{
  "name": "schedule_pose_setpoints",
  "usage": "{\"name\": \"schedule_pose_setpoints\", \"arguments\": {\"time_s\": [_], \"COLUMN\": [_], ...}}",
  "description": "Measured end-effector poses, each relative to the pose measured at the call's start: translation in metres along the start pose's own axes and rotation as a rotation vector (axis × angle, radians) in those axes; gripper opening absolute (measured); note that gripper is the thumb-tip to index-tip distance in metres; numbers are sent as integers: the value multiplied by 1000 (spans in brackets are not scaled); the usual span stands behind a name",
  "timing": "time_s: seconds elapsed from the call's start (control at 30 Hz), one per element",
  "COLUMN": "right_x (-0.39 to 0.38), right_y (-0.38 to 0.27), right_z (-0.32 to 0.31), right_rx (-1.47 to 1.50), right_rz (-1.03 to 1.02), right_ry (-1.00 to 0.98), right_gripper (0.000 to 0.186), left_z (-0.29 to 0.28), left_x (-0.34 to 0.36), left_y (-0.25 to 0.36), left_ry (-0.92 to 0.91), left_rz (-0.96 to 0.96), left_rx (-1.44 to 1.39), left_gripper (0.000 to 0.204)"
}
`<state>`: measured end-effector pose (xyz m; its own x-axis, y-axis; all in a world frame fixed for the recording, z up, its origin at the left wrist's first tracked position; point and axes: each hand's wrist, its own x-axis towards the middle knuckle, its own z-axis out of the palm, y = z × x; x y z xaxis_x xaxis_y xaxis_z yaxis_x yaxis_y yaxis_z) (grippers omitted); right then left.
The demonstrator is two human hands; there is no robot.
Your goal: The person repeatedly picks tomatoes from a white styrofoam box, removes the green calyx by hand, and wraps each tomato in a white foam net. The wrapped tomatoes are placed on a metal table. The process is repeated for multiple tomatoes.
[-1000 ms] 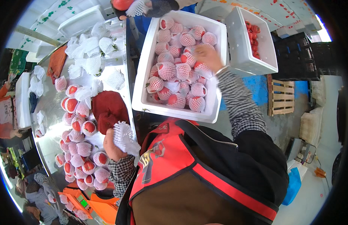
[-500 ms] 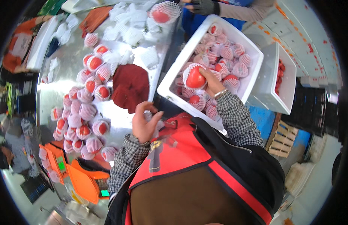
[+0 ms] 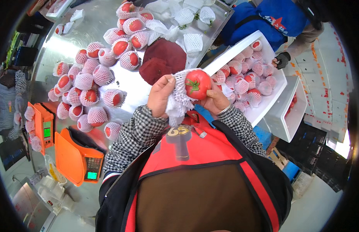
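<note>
A large red tomato (image 3: 199, 84) with its green stem end showing is held up before my chest. My right hand (image 3: 218, 99) grips it from the right side. A white foam net (image 3: 181, 87) lies against its left part, and my left hand (image 3: 161, 95) pinches that netting, which hangs down in a bunch below. Just beyond my hands, a dark red cloth (image 3: 164, 58) rests on the metal table (image 3: 127, 87). Many tomatoes in foam nets (image 3: 89, 97) lie left of the cloth.
On the right stands a white foam box (image 3: 267, 101) filled with netted tomatoes; a co-worker's gloved hand (image 3: 282, 60) is at its far side. Another white box (image 3: 293, 127) holds red tomatoes. Loose nets (image 3: 184, 16) lie at the back. Orange scales (image 3: 77, 156) stand at lower left.
My right hand has brought the tomato out of the foam box to my chest. My left hand has come to it and holds netting beside it. The whole view has shifted.
</note>
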<state>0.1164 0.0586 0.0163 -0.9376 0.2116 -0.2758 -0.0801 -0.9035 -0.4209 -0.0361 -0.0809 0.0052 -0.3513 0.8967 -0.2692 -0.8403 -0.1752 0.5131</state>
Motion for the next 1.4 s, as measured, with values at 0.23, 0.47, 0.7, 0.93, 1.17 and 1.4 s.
{"name": "schedule_pose_setpoints", "arguments": {"time_s": [0.23,0.47,0.7,0.93,1.17,1.4], "right_x": [16,24,24,17,7,-9], "right_y": [11,14,13,12,2,1], "right_z": [21,23,5,-19,-35,-21], "right_rx": [-352,-679,-247,-13,307,-122], "right_rz": [-70,-176,-152,-115,-51,-175], "right_ry": [36,166,167,286,144,150], "right_gripper": [104,98,66,56,63,66], "left_z": [-13,-14,-19,-37,-31,4], "left_x": [-6,-7,-14,-24,-20,-13], "left_y": [15,20,31,43,29,6], "left_ry": [-146,-130,-21,173,174,-34], "left_rz": [-115,-135,-169,52,74,104], "left_rx": [-255,-374,-381,251,526,1624], "left_gripper": [40,40,40,10,5,49]}}
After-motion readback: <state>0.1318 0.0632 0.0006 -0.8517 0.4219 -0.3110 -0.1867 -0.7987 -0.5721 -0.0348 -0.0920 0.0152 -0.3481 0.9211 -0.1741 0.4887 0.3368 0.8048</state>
